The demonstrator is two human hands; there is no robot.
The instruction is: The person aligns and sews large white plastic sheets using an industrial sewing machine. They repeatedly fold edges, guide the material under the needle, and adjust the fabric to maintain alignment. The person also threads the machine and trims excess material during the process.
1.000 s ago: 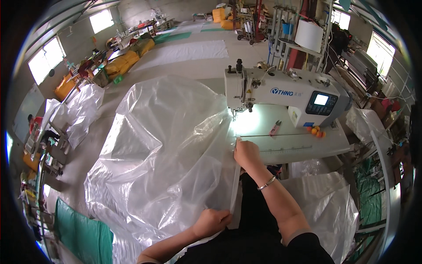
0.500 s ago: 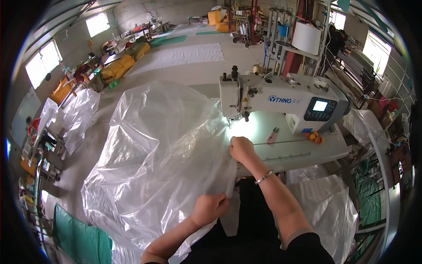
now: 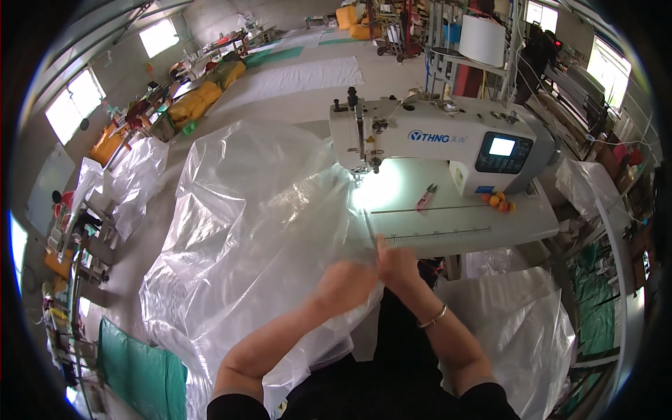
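A large clear plastic sheet [image 3: 238,224] drapes over the left of the sewing machine [image 3: 427,136], its right edge running under the lit needle area. At the front of the machine bed, my right hand [image 3: 397,267] is closed on that edge, the index finger reaching up along it. My left hand [image 3: 346,283], blurred by motion, is curled on the same edge, close beside my right hand. Its fingertips are hard to make out. Pink-handled thread snips [image 3: 425,197] lie on the machine bed [image 3: 448,241], right of the needle.
Small orange fruits [image 3: 498,202] sit by the machine's base. Behind it, a white thread cone [image 3: 482,42] stands on a rack. More clear plastic [image 3: 511,329] hangs at the lower right. Green sheeting [image 3: 140,367] lies on the floor at the lower left.
My left hand has moved up and right, next to my right hand. My right hand has drawn back toward me, away from the needle. The view has shifted slightly.
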